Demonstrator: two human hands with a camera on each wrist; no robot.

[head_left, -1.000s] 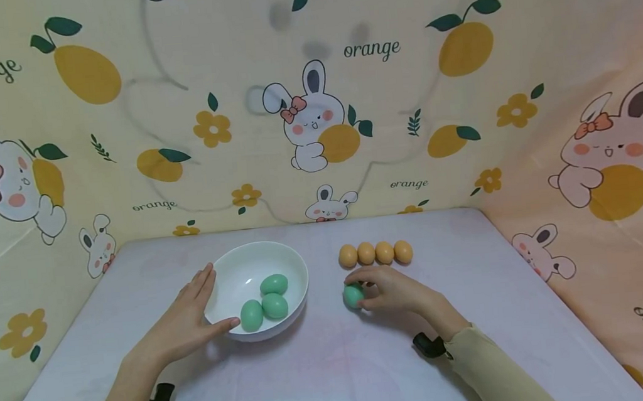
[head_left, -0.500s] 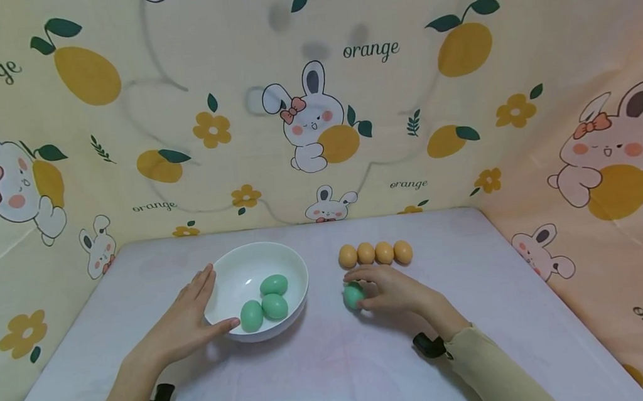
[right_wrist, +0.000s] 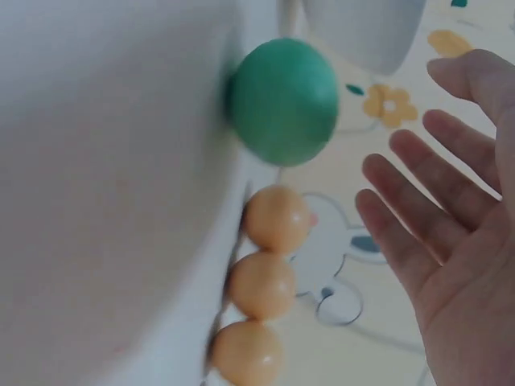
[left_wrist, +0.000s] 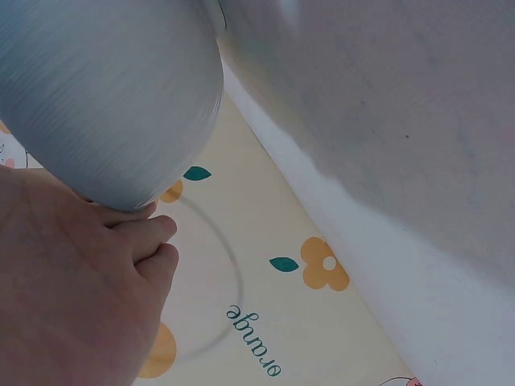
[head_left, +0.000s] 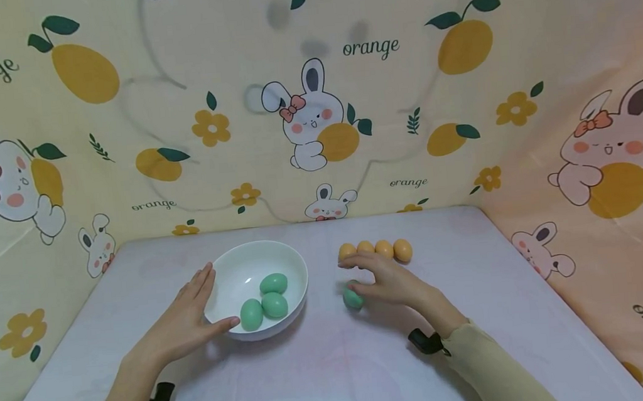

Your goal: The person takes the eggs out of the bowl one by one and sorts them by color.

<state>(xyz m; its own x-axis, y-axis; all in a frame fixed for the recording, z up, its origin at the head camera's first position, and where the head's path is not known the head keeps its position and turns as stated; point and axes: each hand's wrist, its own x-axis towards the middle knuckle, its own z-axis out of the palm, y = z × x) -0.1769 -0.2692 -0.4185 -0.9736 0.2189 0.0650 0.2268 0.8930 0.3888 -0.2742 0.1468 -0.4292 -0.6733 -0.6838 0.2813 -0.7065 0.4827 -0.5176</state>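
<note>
A white bowl (head_left: 289,259) on the table holds three green eggs (head_left: 275,305). My left hand (head_left: 183,321) rests against its left side, fingers straight along the outside and thumb at the front rim. In the left wrist view the bowl's outer wall (left_wrist: 121,88) leans over the fingers. To the right of the bowl, a single green egg (head_left: 353,297) lies on the cloth. My right hand (head_left: 390,278) hovers just over it, fingers spread; in the right wrist view the palm (right_wrist: 467,297) stands apart from this egg (right_wrist: 286,103).
Several orange-yellow eggs (head_left: 403,251) stand in a row behind the right hand, partly covered by its fingers. A patterned cloth backdrop (head_left: 273,166) rises behind the pale table (head_left: 313,377) and along its sides.
My right hand has let go of the green egg and lifted slightly up and back, its fingers opening. The egg stays on the table. The left hand and bowl have not moved.
</note>
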